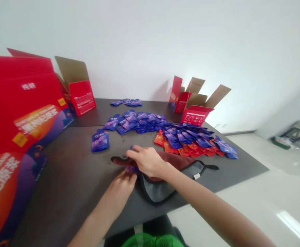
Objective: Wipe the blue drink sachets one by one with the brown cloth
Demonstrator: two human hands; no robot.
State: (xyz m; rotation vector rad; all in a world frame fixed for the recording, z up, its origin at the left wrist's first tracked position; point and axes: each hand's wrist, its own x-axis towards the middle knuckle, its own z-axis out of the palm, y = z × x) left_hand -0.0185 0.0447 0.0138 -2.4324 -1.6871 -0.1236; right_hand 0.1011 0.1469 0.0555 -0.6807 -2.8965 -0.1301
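My right hand point(146, 160) reaches across to the left end of a dark red and grey cloth point(162, 187) on the dark table point(70, 185), fingers curled over something purple. My left hand point(122, 183) comes up from below and meets it at the same spot, fingers closed around a small purple sachet point(132, 169) that is mostly hidden. A short stack of purple sachets point(100, 140) lies just left of the hands. Behind them spread a pile of purple sachets point(139, 120) and a pile of purple sachets over orange ones point(193, 140).
Large red printed cartons point(18, 113) stand along the left edge. An open red box point(79, 91) stands at the back left; two open red boxes point(194, 106) stand at the back right. A few purple sachets point(127, 102) lie by the wall. White floor lies right of the table.
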